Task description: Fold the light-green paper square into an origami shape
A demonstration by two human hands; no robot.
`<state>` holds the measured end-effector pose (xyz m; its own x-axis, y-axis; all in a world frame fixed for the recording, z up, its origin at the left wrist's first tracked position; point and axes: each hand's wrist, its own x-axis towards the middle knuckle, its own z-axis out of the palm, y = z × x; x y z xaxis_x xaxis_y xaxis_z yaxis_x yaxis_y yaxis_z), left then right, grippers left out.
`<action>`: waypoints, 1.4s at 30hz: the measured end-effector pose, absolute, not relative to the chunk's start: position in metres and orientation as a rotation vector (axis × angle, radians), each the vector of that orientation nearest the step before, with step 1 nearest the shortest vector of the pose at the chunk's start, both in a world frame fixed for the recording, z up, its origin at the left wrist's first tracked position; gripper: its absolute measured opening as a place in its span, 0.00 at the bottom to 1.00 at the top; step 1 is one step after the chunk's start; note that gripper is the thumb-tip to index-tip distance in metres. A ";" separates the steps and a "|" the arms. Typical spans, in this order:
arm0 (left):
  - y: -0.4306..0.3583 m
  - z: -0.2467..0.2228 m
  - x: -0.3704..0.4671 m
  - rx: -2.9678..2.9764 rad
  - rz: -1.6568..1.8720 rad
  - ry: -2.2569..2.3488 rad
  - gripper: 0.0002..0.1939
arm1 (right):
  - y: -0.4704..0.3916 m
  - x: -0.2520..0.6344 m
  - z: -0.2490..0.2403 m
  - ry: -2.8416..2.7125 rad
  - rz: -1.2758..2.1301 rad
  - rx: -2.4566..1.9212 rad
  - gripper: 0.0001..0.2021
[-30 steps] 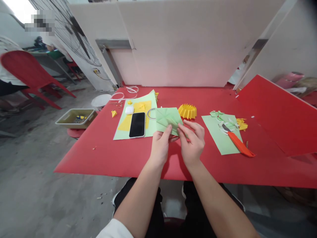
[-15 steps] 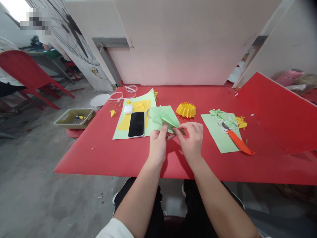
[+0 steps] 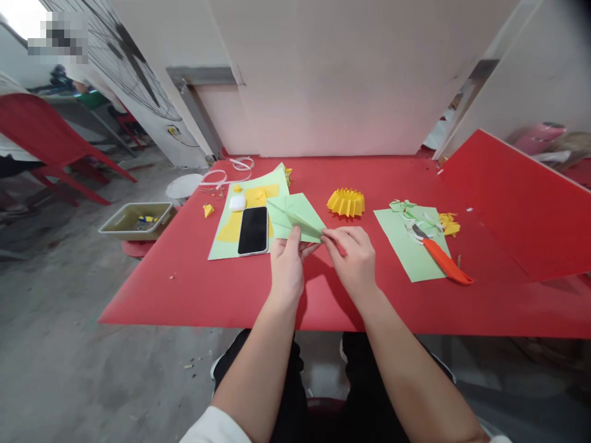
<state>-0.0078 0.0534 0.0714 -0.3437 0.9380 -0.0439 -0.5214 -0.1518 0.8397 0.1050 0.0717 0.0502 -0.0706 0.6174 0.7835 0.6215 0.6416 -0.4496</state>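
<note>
A creased, partly folded green paper (image 3: 295, 212) is held above the red table (image 3: 207, 301). My left hand (image 3: 289, 261) grips its lower edge, thumb on top and fingers underneath. At the paper's right corner my right hand (image 3: 351, 255) pinches the tip between thumb and index finger. Left of the paper, a black-screened phone (image 3: 253, 230) and a white case (image 3: 237, 203) lie on green and yellow sheets. Behind my right hand stands a pleated yellow paper piece (image 3: 346, 202).
At right, an orange-handled knife (image 3: 446, 261) and green scraps lie on a green sheet (image 3: 406, 258). A red board (image 3: 530, 209) slants beyond them. White strips (image 3: 215, 178) curl at the back left. A bin (image 3: 138, 221) and a red chair (image 3: 46, 135) are left of the table.
Both hands have shifted slightly left with the green paper. The paper has turned and lies flatter, and its folded flap now points to the pinched right corner.
</note>
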 end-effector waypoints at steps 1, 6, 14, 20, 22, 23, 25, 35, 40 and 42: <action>0.053 0.072 -0.008 0.666 1.708 0.972 0.15 | 0.072 0.106 0.051 -1.745 0.022 -1.014 0.07; 0.053 0.071 -0.008 0.850 1.586 1.006 0.14 | 0.074 0.109 0.051 -1.780 0.005 -0.997 0.06; 0.054 0.068 -0.006 0.788 1.584 1.097 0.07 | 0.074 0.109 0.047 -1.854 -0.125 -0.994 0.06; 0.054 0.069 -0.007 0.716 1.596 1.016 0.06 | 0.073 0.106 0.046 -1.848 -0.068 -0.937 0.09; 0.054 0.070 -0.009 0.678 1.583 0.982 0.07 | 0.073 0.107 0.045 -1.866 -0.037 -0.925 0.11; 0.054 0.071 -0.010 0.661 1.584 0.965 0.07 | 0.074 0.107 0.044 -1.874 -0.032 -0.916 0.12; 0.053 0.072 -0.011 0.644 1.600 0.942 0.09 | 0.074 0.108 0.042 -1.895 -0.038 -0.892 0.14; 0.055 0.071 -0.015 0.837 1.779 1.110 0.16 | 0.069 0.107 0.054 -1.609 0.751 -0.925 0.12; 0.054 0.071 -0.016 0.953 1.713 1.169 0.12 | 0.071 0.111 0.060 -1.389 1.378 -0.887 0.19; 0.054 0.071 -0.015 0.945 1.699 1.151 0.12 | 0.071 0.111 0.060 -1.399 1.457 -0.844 0.20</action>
